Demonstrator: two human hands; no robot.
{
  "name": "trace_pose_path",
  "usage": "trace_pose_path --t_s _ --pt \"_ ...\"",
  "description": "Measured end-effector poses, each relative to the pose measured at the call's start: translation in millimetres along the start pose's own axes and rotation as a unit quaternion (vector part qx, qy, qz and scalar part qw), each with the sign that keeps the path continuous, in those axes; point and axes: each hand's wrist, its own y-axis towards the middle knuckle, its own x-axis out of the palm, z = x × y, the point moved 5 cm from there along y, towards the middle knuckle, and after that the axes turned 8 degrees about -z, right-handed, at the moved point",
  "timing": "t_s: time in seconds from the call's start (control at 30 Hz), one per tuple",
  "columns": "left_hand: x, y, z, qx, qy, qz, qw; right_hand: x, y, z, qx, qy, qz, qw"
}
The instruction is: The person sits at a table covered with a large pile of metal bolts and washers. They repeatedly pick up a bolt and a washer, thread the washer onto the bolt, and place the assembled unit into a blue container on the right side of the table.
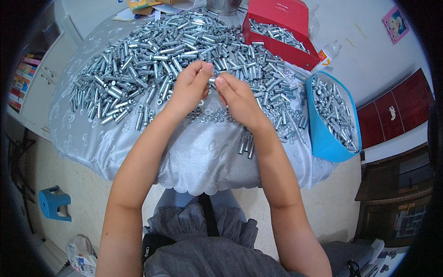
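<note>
Pinching shiny metal cylinder [212, 80] | left hand [189, 87], right hand [240, 100] | satiny tablecloth [207, 159]

Small shiny silver metal cylinder [212, 80], held between the fingers of both hands, over the near part of the wide heap of silver metal tubes and bolts [143, 60].
The cylinder points roughly sideways; its ends are hidden by the fingers. In the heap the pieces lie loose, in many directions. Small round silver metal rings [214, 118] are spread along its near edge, and three plain silver metal tubes [246, 144] lie side by side nearer than the heap.
</note>
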Motion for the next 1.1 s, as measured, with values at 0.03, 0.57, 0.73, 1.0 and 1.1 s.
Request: trace_pose_path --t_s 0.03,0.57,0.73,1.0,1.1 --pt "1 0 2 0.008 0.008 -0.002 1.0 1 0 5 0.023 0.057 -0.008 0.998" --pt "17 -8 16 0.008 0.052 -0.091 0.994 -34 -3 11 0.071 0.31 0.189 0.929" --pt "39 -31 19 -0.119 0.08 -0.344 0.928 -42 -5 13 0.056 0.341 0.214 0.914" --pt "5 -7 25 0.005 0.004 -0.066 0.998 -47 -6 12 0.048 0.339 0.235 0.91" --pt "-29 3 34 0.167 -0.02 0.208 0.964 -48 -6 12 0.044 0.337 0.231 0.912"
